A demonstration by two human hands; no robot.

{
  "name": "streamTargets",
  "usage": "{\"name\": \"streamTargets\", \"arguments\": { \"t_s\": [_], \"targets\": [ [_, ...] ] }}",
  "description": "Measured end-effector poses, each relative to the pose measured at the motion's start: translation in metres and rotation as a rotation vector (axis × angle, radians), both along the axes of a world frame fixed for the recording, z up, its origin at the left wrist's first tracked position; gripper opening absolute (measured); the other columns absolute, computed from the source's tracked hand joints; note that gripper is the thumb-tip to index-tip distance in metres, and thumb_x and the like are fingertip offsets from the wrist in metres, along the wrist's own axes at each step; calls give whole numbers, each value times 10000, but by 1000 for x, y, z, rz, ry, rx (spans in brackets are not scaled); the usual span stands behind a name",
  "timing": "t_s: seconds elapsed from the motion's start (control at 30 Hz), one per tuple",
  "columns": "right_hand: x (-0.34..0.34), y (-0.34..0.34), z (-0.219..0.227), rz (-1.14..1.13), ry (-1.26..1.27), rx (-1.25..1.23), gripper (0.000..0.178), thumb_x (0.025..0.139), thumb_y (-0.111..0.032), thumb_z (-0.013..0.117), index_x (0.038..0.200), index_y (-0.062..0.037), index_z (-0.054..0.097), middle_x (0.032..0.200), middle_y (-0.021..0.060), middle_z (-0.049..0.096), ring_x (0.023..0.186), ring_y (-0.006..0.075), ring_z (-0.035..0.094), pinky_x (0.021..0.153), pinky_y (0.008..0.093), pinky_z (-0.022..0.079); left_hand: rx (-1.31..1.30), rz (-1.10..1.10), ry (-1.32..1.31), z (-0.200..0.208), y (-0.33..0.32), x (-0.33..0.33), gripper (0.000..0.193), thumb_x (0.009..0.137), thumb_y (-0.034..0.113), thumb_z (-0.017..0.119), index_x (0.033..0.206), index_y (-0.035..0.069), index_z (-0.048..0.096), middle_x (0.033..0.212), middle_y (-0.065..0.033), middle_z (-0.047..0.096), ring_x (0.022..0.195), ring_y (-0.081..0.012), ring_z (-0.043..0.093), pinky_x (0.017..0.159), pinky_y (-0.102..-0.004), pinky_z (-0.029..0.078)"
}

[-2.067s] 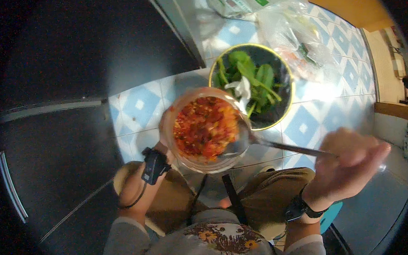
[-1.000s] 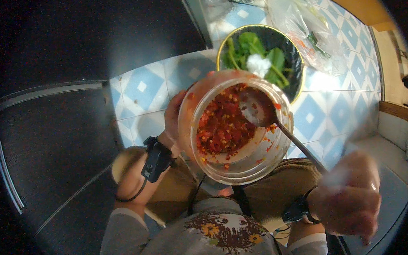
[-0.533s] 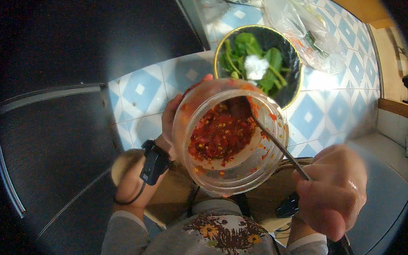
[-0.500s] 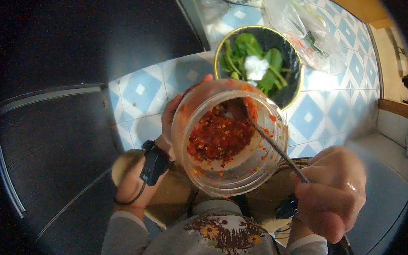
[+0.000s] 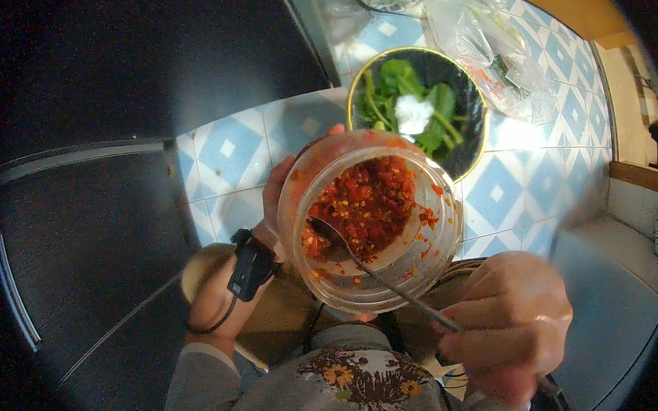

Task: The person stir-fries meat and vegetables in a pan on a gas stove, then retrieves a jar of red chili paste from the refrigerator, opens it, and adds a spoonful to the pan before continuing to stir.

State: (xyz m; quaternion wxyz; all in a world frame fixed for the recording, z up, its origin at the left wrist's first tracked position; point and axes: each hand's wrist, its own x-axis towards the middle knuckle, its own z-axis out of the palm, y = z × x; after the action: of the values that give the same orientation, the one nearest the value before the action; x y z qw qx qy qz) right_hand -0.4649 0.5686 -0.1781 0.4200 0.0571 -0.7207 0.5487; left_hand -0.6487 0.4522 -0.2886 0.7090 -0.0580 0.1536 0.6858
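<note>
A clear plastic jar (image 5: 426,271) tilts toward me, partly filled with chopped red chili (image 5: 373,196) that also clings to its inner wall. My left hand (image 5: 273,189) grips the jar from its left side and underneath; most of its fingers are hidden behind it. In my closed right hand (image 5: 514,318) is the handle of a metal spoon (image 5: 391,285). The spoon's bowl rests in the chili near the jar's left inner wall, partly sunk in it.
Beyond the jar, a gold-rimmed bin (image 5: 484,118) with a dark liner holds green leaves (image 5: 436,131) and a crumpled white tissue (image 5: 413,114). Clear plastic bags (image 5: 484,59) lie on the tiled floor (image 5: 497,191). Dark cabinets (image 5: 95,238) stand at left.
The spoon's bowl has moved from the jar's upper right wall down and left into the chili. My right hand has shifted slightly left and down; the left hand keeps its hold.
</note>
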Motion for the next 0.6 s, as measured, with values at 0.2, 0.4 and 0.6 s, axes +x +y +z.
{"name": "streamTargets", "arguments": {
  "t_s": [0.2, 0.4, 0.6],
  "targets": [
    [-1, -8, 3, -408, -121, -665, 546, 948, -438, 375, 578, -59, 505, 494, 101, 547, 371, 171, 471, 355, 268, 370, -41, 15, 29, -17, -11, -15, 666, 871, 531, 233, 1433, 174, 203, 1434, -165, 276, 1287, -386, 324, 1045, -561, 293],
    [-19, 1, 17, -654, -282, -844, 536, 976, -403, 316, 546, -95, 404, 429, 71, 423, 320, 149, 361, 322, 260, 272, -56, 41, 50, -22, -19, -20, 661, 874, 526, 242, 1433, 176, 203, 1435, -166, 275, 1286, -386, 325, 1045, -564, 288],
    [-14, 10, 17, -837, -229, -906, 515, 980, -401, 300, 571, -106, 401, 393, 52, 371, 307, 140, 337, 311, 256, 266, 1, 19, 85, -11, -12, -13, 656, 877, 521, 252, 1434, 178, 204, 1436, -167, 274, 1286, -385, 327, 1046, -567, 284]
  ]
}}
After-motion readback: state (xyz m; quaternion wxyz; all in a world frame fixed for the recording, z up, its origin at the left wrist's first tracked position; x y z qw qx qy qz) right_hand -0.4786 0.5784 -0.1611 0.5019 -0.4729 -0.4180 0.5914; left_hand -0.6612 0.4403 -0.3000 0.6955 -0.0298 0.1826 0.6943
